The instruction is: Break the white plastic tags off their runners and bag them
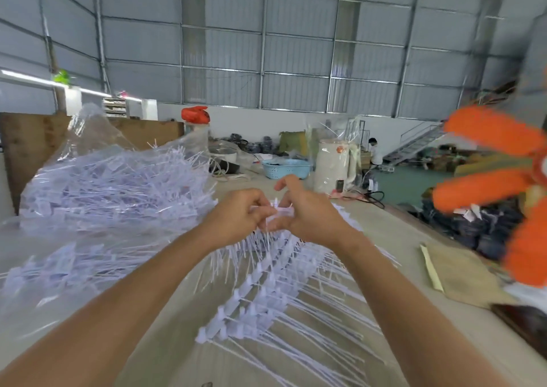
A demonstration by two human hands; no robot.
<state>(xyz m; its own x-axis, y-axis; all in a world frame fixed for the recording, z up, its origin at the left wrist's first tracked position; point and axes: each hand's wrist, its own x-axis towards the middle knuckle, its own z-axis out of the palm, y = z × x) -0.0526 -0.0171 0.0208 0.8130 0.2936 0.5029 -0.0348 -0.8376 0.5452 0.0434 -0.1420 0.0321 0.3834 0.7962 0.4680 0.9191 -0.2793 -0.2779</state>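
1. Pinching one white tag (pixel 284 210) between them, the left hand (pixel 236 219) and right hand (pixel 307 218) worked above the desk (pixel 393 232).
2. Runners (pixel 266 283) fanned below; the clear bag (pixel 112 179) sat left.
3. Tags looked light, thin and snappable; gripping beside the joint seemed best.

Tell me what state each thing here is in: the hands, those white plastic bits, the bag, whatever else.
Left hand: fingers pinch the white plastic tag strip.
Right hand: fingers pinch the same strip.
White plastic tags on long runners: lying fanned on the table, still attached.
Clear plastic bag: open, heaped with white tags.
Light blue plastic basket: upright; contents unclear.
Cream electric kettle: upright, lid closed.
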